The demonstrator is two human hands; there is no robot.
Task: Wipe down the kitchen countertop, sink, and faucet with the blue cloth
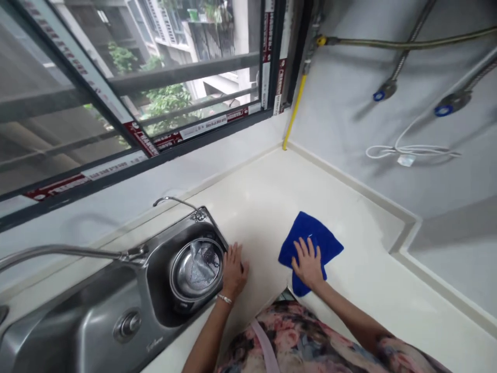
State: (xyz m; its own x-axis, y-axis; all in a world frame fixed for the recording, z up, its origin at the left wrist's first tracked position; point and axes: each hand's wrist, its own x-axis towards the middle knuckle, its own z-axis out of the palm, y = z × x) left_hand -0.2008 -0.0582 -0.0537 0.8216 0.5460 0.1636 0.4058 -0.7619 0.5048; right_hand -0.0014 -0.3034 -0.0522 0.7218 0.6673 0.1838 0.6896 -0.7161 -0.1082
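Note:
My right hand (308,261) lies flat, fingers spread, on a blue cloth (310,238) that is pressed against the cream countertop (272,207). My left hand (234,268) rests open on the counter at the right rim of the steel sink (97,311), holding nothing. Just left of that hand, a round metal strainer basket (198,268) sits in the small sink compartment.
A long faucet (70,252) reaches over the big basin and a thin spout (174,201) stands behind the small one. A window (135,77) runs along the back wall. On the right wall hang hoses, blue-ringed fittings (442,110) and a white cable (407,152).

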